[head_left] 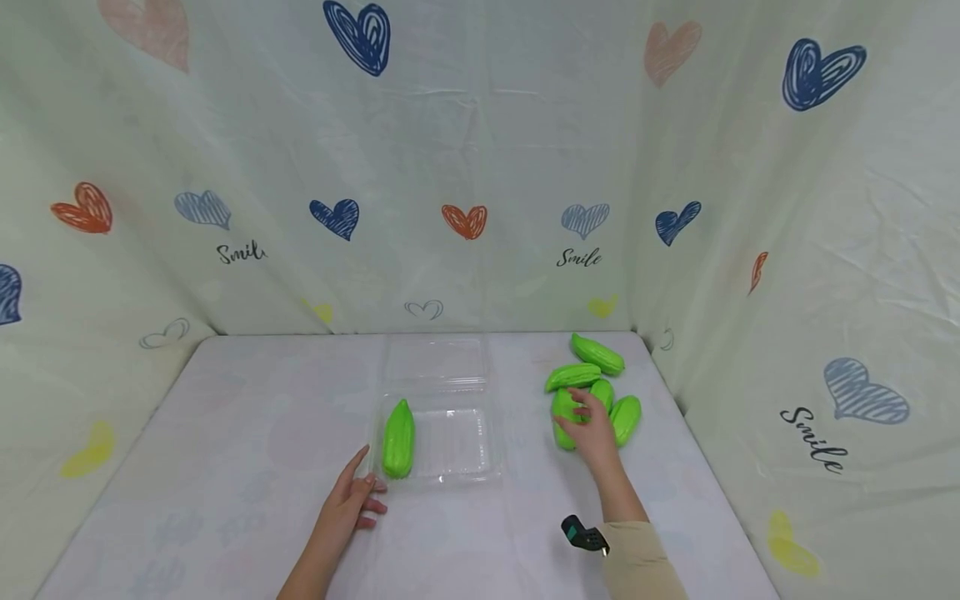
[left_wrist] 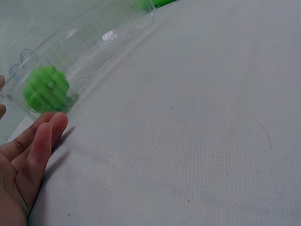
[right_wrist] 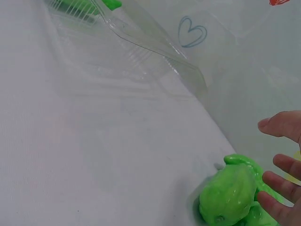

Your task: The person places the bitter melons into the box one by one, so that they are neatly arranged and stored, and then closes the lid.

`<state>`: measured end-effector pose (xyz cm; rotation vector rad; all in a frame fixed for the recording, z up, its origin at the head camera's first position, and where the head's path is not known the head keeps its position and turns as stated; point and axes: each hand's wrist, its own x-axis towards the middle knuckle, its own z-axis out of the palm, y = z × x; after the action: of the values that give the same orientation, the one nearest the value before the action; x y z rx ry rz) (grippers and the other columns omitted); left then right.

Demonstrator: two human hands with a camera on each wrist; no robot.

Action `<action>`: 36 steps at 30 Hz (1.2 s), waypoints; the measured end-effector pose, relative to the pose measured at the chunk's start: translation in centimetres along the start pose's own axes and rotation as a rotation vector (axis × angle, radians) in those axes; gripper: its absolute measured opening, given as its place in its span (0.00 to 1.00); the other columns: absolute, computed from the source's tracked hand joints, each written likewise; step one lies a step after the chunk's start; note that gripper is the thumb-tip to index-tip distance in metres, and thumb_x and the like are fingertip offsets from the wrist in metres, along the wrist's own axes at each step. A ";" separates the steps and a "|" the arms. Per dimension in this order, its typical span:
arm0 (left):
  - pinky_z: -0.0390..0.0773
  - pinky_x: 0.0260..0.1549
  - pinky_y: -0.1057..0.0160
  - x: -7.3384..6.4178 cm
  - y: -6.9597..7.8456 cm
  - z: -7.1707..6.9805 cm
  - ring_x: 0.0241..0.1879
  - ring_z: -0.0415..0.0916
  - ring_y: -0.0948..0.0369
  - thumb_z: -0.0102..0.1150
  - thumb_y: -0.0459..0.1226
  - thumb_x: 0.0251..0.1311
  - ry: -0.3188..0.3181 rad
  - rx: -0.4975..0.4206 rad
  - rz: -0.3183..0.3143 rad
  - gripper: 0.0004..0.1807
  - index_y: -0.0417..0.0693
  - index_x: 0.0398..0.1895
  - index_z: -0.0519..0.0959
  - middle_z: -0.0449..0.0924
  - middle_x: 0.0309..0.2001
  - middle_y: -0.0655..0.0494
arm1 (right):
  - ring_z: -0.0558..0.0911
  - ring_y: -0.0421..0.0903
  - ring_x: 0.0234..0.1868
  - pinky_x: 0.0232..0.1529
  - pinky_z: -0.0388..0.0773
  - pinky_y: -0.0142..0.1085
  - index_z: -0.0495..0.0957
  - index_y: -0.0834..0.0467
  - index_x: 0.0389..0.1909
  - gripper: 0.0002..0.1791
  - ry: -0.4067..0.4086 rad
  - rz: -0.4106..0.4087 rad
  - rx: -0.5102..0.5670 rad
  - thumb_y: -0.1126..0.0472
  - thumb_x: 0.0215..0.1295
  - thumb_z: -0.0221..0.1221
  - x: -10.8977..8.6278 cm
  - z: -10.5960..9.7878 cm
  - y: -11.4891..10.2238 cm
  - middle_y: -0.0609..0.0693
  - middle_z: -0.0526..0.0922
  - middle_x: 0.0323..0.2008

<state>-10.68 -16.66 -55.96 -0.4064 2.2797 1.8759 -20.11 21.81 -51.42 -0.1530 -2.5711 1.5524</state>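
Clear plastic begins at the left hand (head_left: 347,504), whose fingers extend loosely by the near-left corner of the container (head_left: 457,446). Inside, along its left side, lies a green gourd (head_left: 399,442); the left wrist view alone shows its lobed end face-on. Across open white cloth (head_left: 528,492), the right hand (head_left: 594,429), thumb parted from fingers, is at five glossy gourds (head_left: 573,377) toward the far-right corner; whether touching, I cannot tell.
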 end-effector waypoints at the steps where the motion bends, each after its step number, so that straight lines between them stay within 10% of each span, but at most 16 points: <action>1: 0.81 0.25 0.59 0.0 0.0 0.0 0.32 0.82 0.54 0.46 0.45 0.74 -0.001 -0.002 -0.002 0.32 0.52 0.77 0.51 0.81 0.43 0.46 | 0.75 0.61 0.54 0.52 0.74 0.52 0.72 0.64 0.61 0.30 0.004 0.008 -0.002 0.71 0.55 0.68 0.0 -0.1 0.1 0.62 0.73 0.59; 19: 0.82 0.25 0.59 0.2 0.0 -0.1 0.31 0.82 0.55 0.47 0.45 0.74 0.006 -0.017 -0.016 0.32 0.52 0.77 0.51 0.81 0.42 0.47 | 0.70 0.60 0.58 0.53 0.71 0.52 0.71 0.61 0.63 0.31 0.002 0.102 -0.044 0.67 0.57 0.68 -0.4 -0.3 1.8 0.62 0.68 0.63; 36: 0.82 0.25 0.59 0.1 -0.1 0.0 0.31 0.82 0.55 0.47 0.45 0.74 0.007 -0.012 -0.008 0.32 0.52 0.77 0.52 0.81 0.42 0.47 | 0.72 0.62 0.53 0.55 0.69 0.54 0.77 0.66 0.56 0.27 0.030 0.025 -0.167 0.69 0.53 0.70 -0.5 0.6 2.4 0.67 0.73 0.53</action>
<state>-10.79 -16.66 -56.08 -0.4239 2.2690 1.8876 -19.71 22.34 -53.81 -0.2238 -2.6833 1.3311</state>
